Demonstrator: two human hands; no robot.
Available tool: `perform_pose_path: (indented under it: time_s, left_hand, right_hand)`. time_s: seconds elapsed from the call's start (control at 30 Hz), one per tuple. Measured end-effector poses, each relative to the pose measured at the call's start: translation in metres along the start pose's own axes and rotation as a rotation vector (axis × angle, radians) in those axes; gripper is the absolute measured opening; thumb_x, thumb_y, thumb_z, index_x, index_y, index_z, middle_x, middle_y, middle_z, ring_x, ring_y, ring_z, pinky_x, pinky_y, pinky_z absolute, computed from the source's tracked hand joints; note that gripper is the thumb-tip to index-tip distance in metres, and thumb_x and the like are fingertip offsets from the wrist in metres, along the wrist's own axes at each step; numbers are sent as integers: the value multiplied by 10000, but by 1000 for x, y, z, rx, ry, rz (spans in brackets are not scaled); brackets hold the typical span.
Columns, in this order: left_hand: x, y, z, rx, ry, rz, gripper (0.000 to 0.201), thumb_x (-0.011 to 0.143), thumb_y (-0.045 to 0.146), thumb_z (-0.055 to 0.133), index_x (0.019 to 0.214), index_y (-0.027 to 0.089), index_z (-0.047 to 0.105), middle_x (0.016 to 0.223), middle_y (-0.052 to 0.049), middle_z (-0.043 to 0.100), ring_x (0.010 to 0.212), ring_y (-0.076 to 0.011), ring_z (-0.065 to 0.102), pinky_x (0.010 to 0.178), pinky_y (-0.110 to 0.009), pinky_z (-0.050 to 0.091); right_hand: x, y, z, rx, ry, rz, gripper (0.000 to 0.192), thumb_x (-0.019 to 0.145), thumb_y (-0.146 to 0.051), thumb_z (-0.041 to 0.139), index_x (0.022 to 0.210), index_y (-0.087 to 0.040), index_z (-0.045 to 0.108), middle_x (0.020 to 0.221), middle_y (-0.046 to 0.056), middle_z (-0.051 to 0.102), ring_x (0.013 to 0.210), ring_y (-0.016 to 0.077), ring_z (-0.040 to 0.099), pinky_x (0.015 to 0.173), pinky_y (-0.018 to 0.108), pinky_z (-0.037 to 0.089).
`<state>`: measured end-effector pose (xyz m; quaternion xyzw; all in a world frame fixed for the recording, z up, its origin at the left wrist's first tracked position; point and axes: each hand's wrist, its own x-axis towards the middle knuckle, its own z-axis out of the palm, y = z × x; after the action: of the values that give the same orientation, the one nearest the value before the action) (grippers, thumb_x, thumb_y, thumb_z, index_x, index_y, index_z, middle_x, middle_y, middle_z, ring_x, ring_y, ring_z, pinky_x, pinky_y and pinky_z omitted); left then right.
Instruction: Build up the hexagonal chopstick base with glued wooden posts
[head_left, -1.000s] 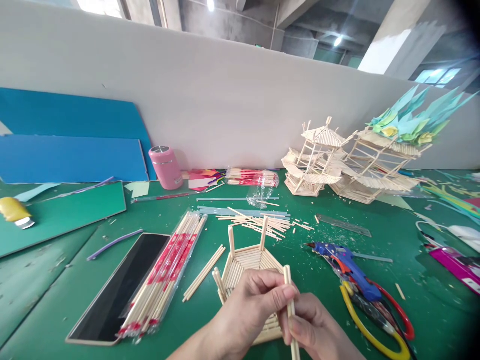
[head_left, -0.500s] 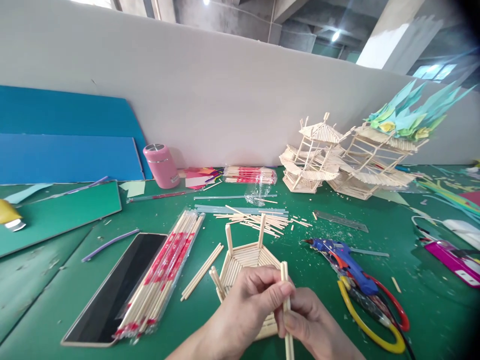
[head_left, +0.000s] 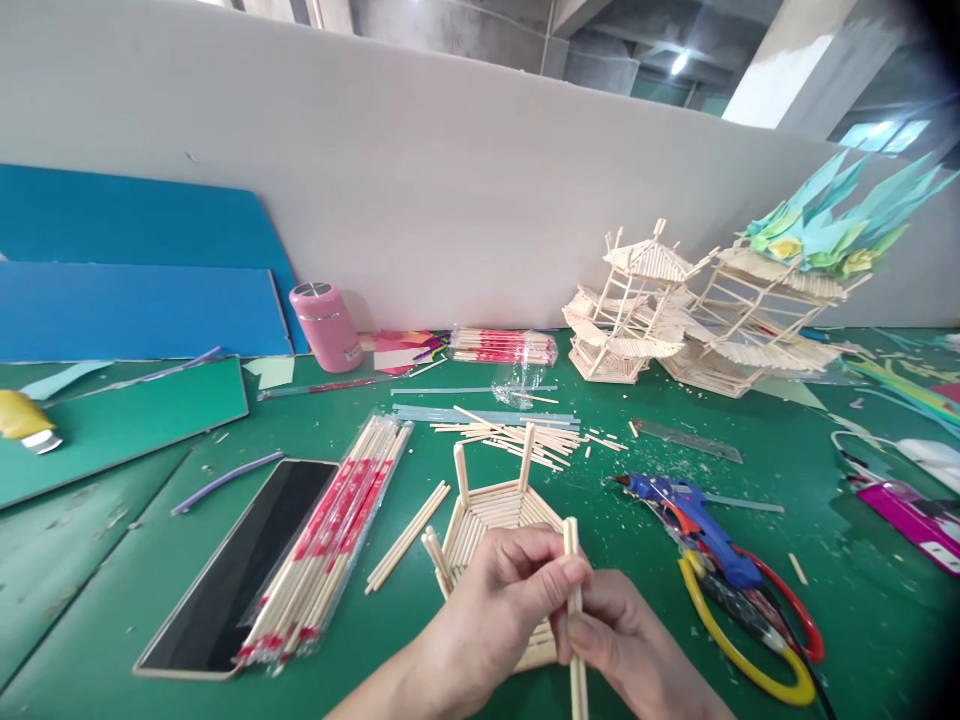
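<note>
My left hand (head_left: 499,610) and my right hand (head_left: 630,645) both pinch one upright pair of wooden chopsticks (head_left: 574,560) at the lower middle of the view. Just behind my hands lies a hexagonal base of glued sticks (head_left: 495,515) with short posts rising from its corners. A loose heap of cut sticks (head_left: 517,440) lies beyond it. To the left, a plastic-wrapped bundle of chopsticks (head_left: 330,535) rests partly on a dark flat panel (head_left: 232,570). A few loose chopsticks (head_left: 409,535) lie between the bundle and the base.
A blue glue gun (head_left: 690,510) and red-and-yellow cutters (head_left: 757,630) lie to the right on the green table (head_left: 97,600). Finished stick pavilions (head_left: 660,320) stand at the back right by the white wall. A pink flask (head_left: 326,325) and blue boards (head_left: 135,280) are at the back left.
The view has shifted slightly. My hands still hold the chopstick pair, with the fingers adjusted a little along it.
</note>
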<state>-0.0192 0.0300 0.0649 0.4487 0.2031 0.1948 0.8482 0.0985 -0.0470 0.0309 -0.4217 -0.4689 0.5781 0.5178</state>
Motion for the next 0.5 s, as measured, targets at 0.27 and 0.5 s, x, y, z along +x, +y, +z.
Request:
perform_pose_path:
  time_s: [0.27,0.5]
  left_hand:
    - [0,0,0,-12,2,4,308,749,371,580,612,94,588,489,6,491,421,-58,440,453,-175,343]
    - [-1,1,1,-56,7,20,294,703,390,626,746,100,639,517,0,525,398,-63,473,444,-182,367]
  right_hand:
    - [-1,-3,1,-28,-2,-21,329,792,-416,504,588,-158,521,563,-23,391,586,105,362,552,225,279]
    - [0,-1,0,-36,-17,-30,329,798,-413,495,596,-156,529,581,-20,377,596,112,360,567,248,284]
